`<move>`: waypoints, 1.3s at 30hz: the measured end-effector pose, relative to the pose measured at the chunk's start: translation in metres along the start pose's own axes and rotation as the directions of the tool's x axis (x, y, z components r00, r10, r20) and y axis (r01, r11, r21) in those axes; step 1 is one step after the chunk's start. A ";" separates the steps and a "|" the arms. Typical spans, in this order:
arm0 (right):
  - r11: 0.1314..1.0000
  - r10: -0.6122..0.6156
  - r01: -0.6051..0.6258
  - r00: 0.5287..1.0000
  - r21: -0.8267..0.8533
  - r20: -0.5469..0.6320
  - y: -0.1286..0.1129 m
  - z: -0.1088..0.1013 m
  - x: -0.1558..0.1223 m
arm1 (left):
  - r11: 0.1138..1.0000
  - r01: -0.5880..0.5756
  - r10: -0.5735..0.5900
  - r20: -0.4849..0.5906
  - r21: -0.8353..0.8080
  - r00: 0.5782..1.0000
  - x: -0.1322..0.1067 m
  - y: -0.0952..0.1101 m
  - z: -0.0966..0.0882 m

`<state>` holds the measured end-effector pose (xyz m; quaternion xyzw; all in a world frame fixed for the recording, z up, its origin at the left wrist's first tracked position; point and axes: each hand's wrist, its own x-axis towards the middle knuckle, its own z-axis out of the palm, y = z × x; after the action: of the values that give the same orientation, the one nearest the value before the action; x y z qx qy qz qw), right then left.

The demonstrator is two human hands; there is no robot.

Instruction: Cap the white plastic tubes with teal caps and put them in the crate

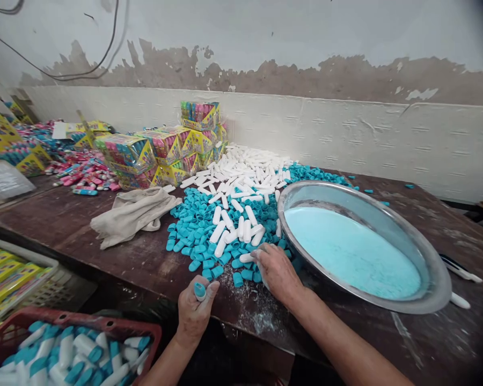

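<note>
My left hand [194, 316] is closed at the table's front edge, round a blue-capped tube [200, 291]; its lower part is hidden in my fingers. My right hand [279, 273] pinches a white plastic tube [247, 258] with rounded ends, at the near right side of the pile. Beneath and beyond it lie many loose blue caps [201, 230]. More white tubes [247, 174] are heaped on and behind the caps. Just right of my right hand stands a wide metal basin [430, 289] with pale blue powder [346, 252] in it.
A red crate [155, 335] of blue-capped white tubes stands at lower left, beside a pale crate [56, 276] of yellow boxes. A cloth [134, 214] lies left of the caps. Packed display boxes [173, 145] are stacked behind. A dark-handled cutter [461, 268] lies right of the basin.
</note>
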<state>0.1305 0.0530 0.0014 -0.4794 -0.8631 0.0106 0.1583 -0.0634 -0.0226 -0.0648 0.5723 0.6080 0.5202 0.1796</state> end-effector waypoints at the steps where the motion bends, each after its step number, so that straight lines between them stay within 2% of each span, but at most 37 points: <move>1: 1.000 -0.026 0.026 0.999 0.005 0.024 -0.003 0.000 0.001 | 1.000 0.002 -0.002 -0.001 -0.008 1.000 0.000 -0.001 0.000; 6: 0.997 -0.076 0.076 0.988 0.005 0.136 -0.020 0.009 0.004 | 0.995 0.012 -0.014 -0.020 -0.103 1.000 -0.002 -0.006 0.003; 9: 0.996 -0.092 0.093 0.983 0.001 0.160 -0.033 0.014 0.011 | 0.989 0.014 -0.020 -0.043 -0.147 0.999 -0.003 -0.008 0.002; 15: 0.958 -0.268 0.283 0.939 -0.044 0.214 -0.059 0.019 0.031 | 0.979 0.027 -0.042 -0.069 -0.204 0.997 -0.004 -0.009 0.004; 18: 0.945 -0.299 0.322 0.925 -0.063 0.233 -0.063 0.021 0.031 | 0.971 0.062 -0.083 -0.080 -0.231 0.993 -0.005 -0.008 0.004; 21: 0.958 -0.261 0.282 0.938 -0.062 0.230 -0.057 0.018 0.026 | 0.973 0.124 -0.151 -0.134 -0.193 0.979 -0.001 -0.005 -0.006; 24: 0.971 -0.195 0.220 0.956 -0.094 0.217 -0.044 0.010 0.021 | 0.986 0.169 -0.165 -0.165 0.007 0.972 0.017 -0.003 -0.025; 27: 0.981 -0.137 0.159 0.973 -0.112 0.185 -0.033 0.005 0.019 | 0.949 0.171 -0.161 -0.057 0.267 0.985 0.044 -0.003 -0.041; 30: 0.984 -0.133 0.150 0.976 -0.092 0.170 -0.027 0.007 0.016 | 0.897 0.146 -0.189 0.063 0.418 0.980 0.065 -0.003 -0.040; 33: 0.986 -0.143 0.154 0.978 -0.061 0.153 -0.021 0.011 0.010 | 0.898 0.111 -0.194 0.158 0.425 0.968 0.071 0.002 -0.024; 36: 0.995 -0.093 0.095 0.990 -0.016 0.103 -0.011 0.010 0.003 | 0.936 0.088 -0.172 0.224 0.341 0.959 0.068 0.011 -0.010; 39: 0.999 -0.037 0.035 0.997 0.034 0.067 -0.003 0.006 -0.003 | 0.975 0.122 -0.152 0.158 0.185 0.976 0.065 0.019 -0.014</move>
<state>0.1281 0.0497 -0.0042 -0.4604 -0.8762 0.0384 0.1369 -0.0834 0.0250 -0.0188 0.5849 0.6716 0.4001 0.2162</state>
